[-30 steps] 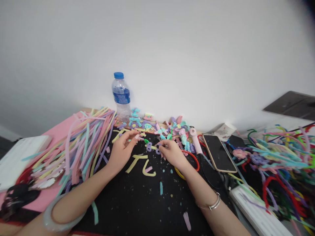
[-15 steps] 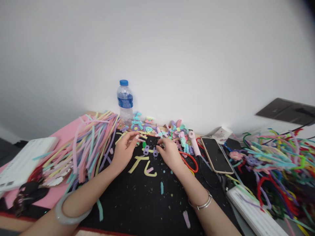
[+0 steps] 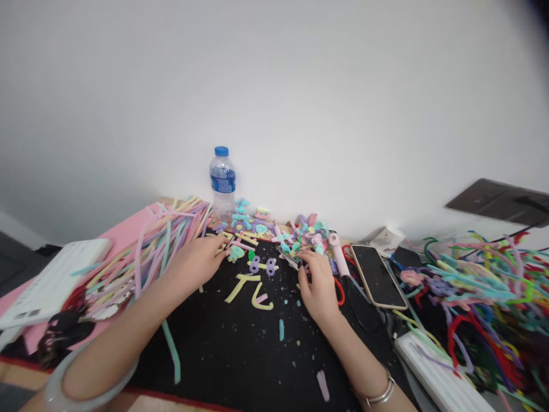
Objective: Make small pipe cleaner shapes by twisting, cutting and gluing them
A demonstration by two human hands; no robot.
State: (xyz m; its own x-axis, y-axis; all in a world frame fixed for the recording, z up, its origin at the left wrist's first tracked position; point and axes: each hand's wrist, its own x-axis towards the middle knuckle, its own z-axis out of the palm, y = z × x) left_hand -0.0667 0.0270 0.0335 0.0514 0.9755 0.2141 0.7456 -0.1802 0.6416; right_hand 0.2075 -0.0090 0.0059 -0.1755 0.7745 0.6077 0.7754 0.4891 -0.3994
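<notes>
My left hand (image 3: 199, 260) is at the left part of the black mat, fingers stretched out and slightly apart beside a teal fuzzy flower shape (image 3: 235, 253) and yellow pipe cleaner pieces (image 3: 245, 238). No object shows in it. My right hand (image 3: 319, 280) is closed over the middle of a pair of scissors (image 3: 340, 290), with their blades pointing up-left and a red handle showing behind the hand. Between the hands lie a yellow strip with purple loops (image 3: 263, 265) and bent yellow pipe cleaner pieces (image 3: 242, 280).
A bundle of pastel pipe cleaners (image 3: 150, 246) lies left, beside a white box (image 3: 51, 280). At the back stand a water bottle (image 3: 222, 183) and several fuzzy shapes (image 3: 259, 228). On the right are a phone (image 3: 380, 277) and a tangled pipe cleaner heap (image 3: 480, 286).
My left hand has drawn back to the left, uncovering the teal flower shape. My right hand has moved right and down over the scissors, whose blades now show.
</notes>
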